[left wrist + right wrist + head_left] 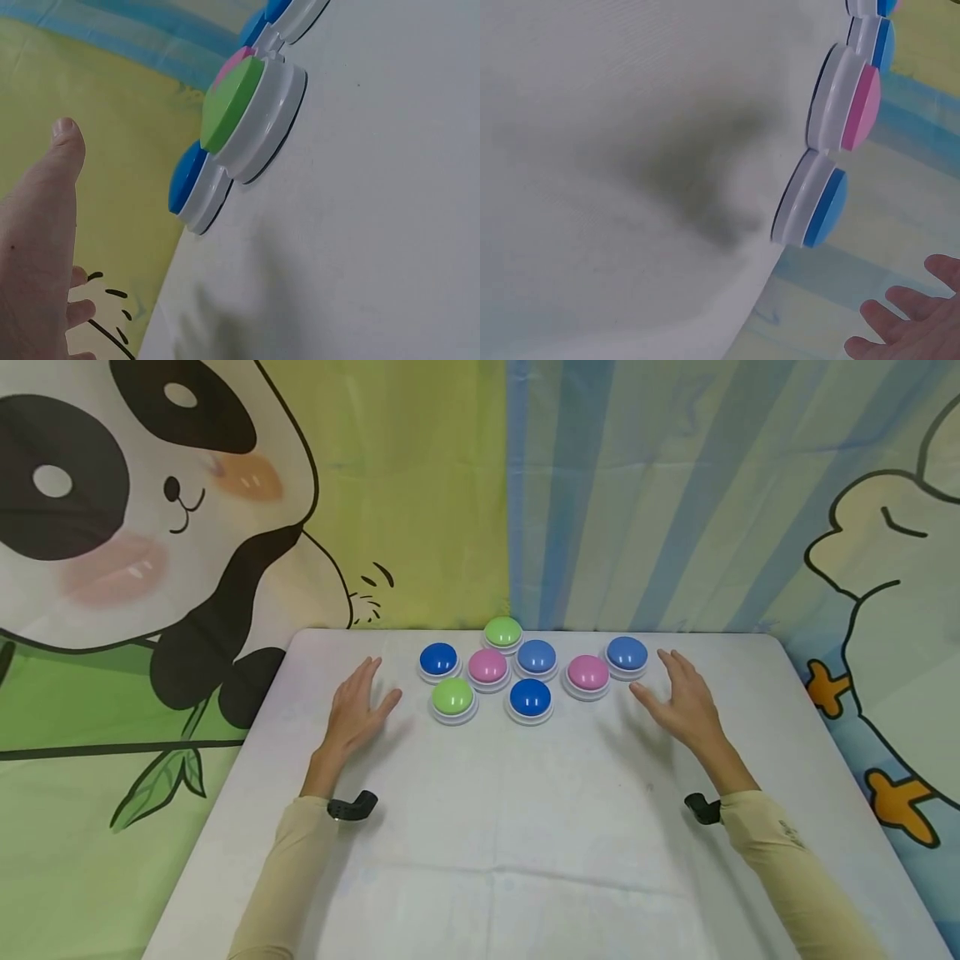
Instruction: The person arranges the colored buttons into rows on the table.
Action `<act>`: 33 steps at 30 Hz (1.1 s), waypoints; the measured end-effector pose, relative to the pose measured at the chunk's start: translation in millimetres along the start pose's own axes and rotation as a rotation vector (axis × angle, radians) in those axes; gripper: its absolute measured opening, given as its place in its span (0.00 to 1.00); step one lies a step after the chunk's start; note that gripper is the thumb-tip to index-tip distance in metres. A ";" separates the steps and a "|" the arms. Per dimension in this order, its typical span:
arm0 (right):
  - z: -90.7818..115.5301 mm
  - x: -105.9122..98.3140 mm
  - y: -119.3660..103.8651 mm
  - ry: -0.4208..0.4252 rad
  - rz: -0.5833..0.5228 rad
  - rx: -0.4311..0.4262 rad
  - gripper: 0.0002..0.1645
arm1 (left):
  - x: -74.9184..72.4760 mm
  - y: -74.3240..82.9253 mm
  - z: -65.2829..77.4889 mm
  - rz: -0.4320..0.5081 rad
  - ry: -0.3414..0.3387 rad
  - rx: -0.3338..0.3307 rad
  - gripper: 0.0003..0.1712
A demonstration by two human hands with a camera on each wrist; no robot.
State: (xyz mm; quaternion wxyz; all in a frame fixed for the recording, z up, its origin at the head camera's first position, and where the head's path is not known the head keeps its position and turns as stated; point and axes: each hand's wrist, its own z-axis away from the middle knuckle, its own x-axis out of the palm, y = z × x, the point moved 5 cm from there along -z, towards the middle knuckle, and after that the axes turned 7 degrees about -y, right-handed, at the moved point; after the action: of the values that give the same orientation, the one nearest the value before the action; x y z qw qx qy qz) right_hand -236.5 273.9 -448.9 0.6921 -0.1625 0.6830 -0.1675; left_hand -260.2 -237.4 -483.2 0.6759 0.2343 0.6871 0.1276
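Observation:
Several round push buttons with domed tops and white bases stand in a cluster at the far part of the table. In the head view, my left hand (pixel 352 710) hovers left of the cluster, fingers extended and thumb apart, nearest a dark blue button (pixel 438 660) and a green button (pixel 452 697). On the other side my right hand (pixel 686 703) is held with fingers spread, close to a blue button (pixel 627 654) and a pink button (pixel 588 673). Neither hand holds anything. The left wrist view shows my left thumb (pixel 66 150) raised away from the green button (pixel 234 105).
Between the outer buttons are another pink button (pixel 487 667), a lighter blue button (pixel 536 657), a front blue button (pixel 530 698) and a back green button (pixel 502 632). A white cloth covers the table (pixel 495 827). Printed curtains (pixel 420 510) hang behind its far edge.

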 end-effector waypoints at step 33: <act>-38.2 28.4 -68.0 -0.075 -0.011 -0.093 0.50 | 15.8 48.1 -32.6 0.017 -0.019 0.075 0.44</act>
State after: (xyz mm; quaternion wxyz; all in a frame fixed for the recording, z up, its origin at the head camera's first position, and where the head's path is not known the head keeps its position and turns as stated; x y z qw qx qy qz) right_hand -275.1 200.6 -443.9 0.7079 -0.2042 0.6629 -0.1333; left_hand -284.8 -183.8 -471.6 0.6721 0.2665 0.6828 0.1050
